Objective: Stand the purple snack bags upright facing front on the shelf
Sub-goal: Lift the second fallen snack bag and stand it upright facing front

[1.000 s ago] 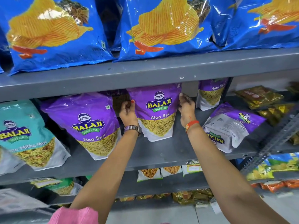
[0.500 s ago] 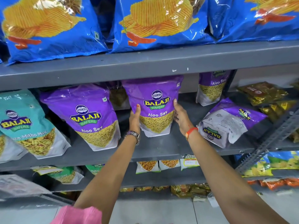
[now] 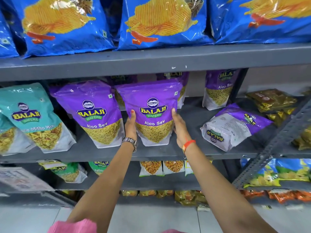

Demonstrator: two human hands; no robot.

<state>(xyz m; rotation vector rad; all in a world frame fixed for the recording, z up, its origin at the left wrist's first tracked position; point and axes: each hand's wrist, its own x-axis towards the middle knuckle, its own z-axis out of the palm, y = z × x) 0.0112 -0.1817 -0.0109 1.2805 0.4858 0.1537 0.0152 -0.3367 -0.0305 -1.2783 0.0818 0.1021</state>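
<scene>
- Now we are facing a grey shelf [image 3: 168, 153] carrying purple snack bags.
- We are holding the middle purple bag [image 3: 152, 113] upright, front facing us, beside another upright bag [image 3: 94, 113].
- One purple bag [image 3: 234, 126] is lying tilted at right.
- Our left hand [image 3: 131, 125] and right hand [image 3: 179, 128] are pressing its sides, each grip spread flat.

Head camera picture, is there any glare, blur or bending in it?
Head view: glare streaks the blue chip bags; the grey shelf edge bows from wide-angle distortion; lower-left corner is blurred; the held purple bag stays sharp and legible.
</scene>
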